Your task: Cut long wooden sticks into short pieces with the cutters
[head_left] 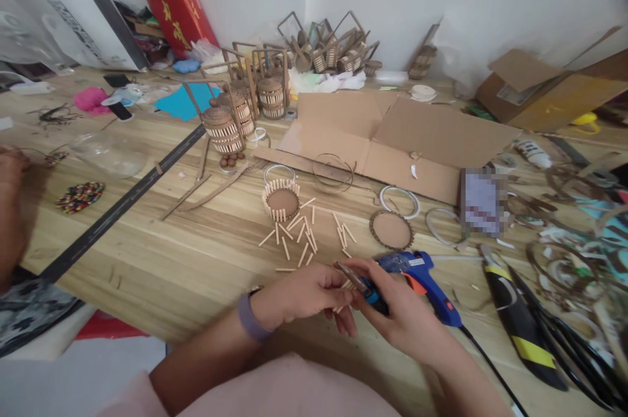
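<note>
My right hand (409, 312) is closed around small cutting pliers (360, 286) with a dark blue grip, their metal jaws pointing left. My left hand (309, 291) pinches thin wooden sticks against the jaws; a purple band sits on that wrist. Just beyond lie several loose short sticks (301, 234) on the wooden table (161, 253). A small round basket (281, 199), half ringed with upright sticks, stands behind them. A blue glue gun (422, 276) rests by my right hand. A brown toothed disc (391, 230) lies further back.
Flattened cardboard (392, 135) covers the middle back. Finished stick baskets (240, 112) stand behind it, more heaped at the wall. A black strip (122, 201) runs diagonally at left. Another person's hand (12, 207) shows at the left edge. Black and yellow tools (520, 325) and rings clutter the right.
</note>
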### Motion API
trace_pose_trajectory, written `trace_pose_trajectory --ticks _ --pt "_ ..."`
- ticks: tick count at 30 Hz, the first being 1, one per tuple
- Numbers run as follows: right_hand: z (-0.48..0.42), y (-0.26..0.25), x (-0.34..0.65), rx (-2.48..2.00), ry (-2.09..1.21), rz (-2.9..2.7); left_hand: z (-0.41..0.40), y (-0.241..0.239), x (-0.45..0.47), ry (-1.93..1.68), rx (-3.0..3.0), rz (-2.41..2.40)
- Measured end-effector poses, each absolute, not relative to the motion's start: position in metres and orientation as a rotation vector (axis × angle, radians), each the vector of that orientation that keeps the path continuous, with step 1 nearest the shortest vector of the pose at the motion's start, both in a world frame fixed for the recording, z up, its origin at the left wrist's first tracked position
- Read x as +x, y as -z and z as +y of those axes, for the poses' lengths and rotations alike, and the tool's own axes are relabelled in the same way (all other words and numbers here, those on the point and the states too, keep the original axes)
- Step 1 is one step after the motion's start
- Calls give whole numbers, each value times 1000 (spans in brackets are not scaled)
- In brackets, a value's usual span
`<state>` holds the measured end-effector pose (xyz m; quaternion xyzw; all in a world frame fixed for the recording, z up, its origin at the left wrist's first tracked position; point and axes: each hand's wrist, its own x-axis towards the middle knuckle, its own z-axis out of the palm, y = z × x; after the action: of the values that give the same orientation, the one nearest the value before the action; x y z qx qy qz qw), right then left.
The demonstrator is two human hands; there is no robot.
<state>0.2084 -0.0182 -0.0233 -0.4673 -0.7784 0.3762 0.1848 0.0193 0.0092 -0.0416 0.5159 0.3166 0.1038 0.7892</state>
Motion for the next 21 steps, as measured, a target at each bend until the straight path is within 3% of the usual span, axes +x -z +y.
trace_pose_trajectory --ticks 5,12,21 --pt "-19 29 209 -1289 -1070 -2185 10 40 21 -239 1130 663" --pt "-19 36 203 -1298 -607 -2163 10 48 24 -483 1023 806" --pt "-23 46 191 -1347 -346 -2209 6 43 32 -681 903 866"
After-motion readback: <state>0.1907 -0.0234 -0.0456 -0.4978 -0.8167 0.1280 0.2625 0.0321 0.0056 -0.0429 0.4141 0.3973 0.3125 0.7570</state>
